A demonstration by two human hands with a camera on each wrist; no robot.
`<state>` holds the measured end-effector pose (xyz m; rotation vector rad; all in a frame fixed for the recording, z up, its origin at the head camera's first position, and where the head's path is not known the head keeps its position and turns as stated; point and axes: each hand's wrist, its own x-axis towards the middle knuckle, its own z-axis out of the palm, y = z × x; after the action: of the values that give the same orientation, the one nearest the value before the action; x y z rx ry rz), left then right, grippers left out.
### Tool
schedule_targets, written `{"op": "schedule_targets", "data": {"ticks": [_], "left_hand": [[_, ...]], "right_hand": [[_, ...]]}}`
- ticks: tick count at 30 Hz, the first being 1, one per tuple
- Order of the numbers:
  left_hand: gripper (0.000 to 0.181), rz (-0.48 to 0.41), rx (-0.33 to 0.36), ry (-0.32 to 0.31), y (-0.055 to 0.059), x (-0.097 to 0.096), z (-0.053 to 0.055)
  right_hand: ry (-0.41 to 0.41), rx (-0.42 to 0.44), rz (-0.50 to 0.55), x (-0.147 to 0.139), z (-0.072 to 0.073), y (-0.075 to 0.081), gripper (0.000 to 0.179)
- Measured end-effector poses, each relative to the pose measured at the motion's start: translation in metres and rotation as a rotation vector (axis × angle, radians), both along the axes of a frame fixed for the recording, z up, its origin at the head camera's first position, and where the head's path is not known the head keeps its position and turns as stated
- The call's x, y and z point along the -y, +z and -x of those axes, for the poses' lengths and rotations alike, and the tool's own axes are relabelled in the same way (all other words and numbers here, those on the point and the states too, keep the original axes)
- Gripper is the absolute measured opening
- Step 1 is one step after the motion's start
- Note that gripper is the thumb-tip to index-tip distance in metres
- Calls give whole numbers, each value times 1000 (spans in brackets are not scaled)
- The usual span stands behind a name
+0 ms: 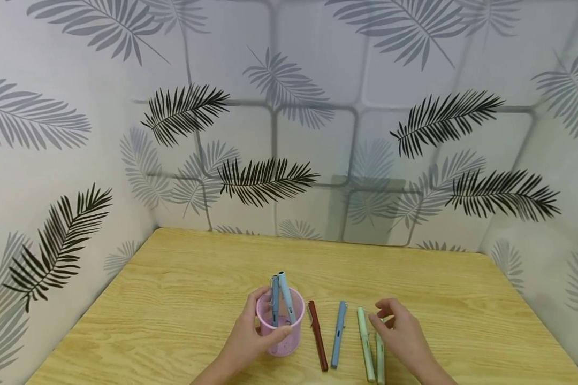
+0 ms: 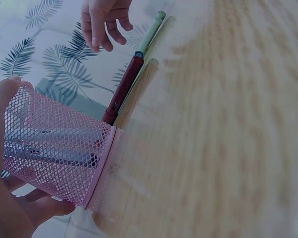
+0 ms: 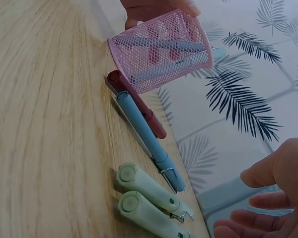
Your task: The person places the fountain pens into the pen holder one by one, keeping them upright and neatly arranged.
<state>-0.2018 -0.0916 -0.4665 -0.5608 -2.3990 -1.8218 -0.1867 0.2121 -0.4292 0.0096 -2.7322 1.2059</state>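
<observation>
Pink cup (image 1: 285, 349) | mouth up | long axis vertical | left hand (image 1: 248, 332) gripping

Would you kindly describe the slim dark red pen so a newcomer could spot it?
On the yellow wood-grain table, the left hand holds a round pink mesh cup. Just right of the cup lies the slim dark red pen, its colour setting it apart from the slim blue pen and two light green pens.
</observation>
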Motion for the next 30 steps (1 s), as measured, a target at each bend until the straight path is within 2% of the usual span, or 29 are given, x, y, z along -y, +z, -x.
{"op": "schedule_targets", "data": {"ticks": [10,18,24,30], "left_hand": [[79,-8,22,-3,2,0,-1],[79,-9,13,-5,2,0,-2],[76,-4,-16,0,1,0,0],[78,5,2,2,1,0,-1]], "right_hand": [[2,53,-60,-11,4,-11,31],[-5,175,-109,-15,9,-18,36],[-9,183,-125,-15,9,-22,34],[11,219,-123,-14,10,-25,35]]}}
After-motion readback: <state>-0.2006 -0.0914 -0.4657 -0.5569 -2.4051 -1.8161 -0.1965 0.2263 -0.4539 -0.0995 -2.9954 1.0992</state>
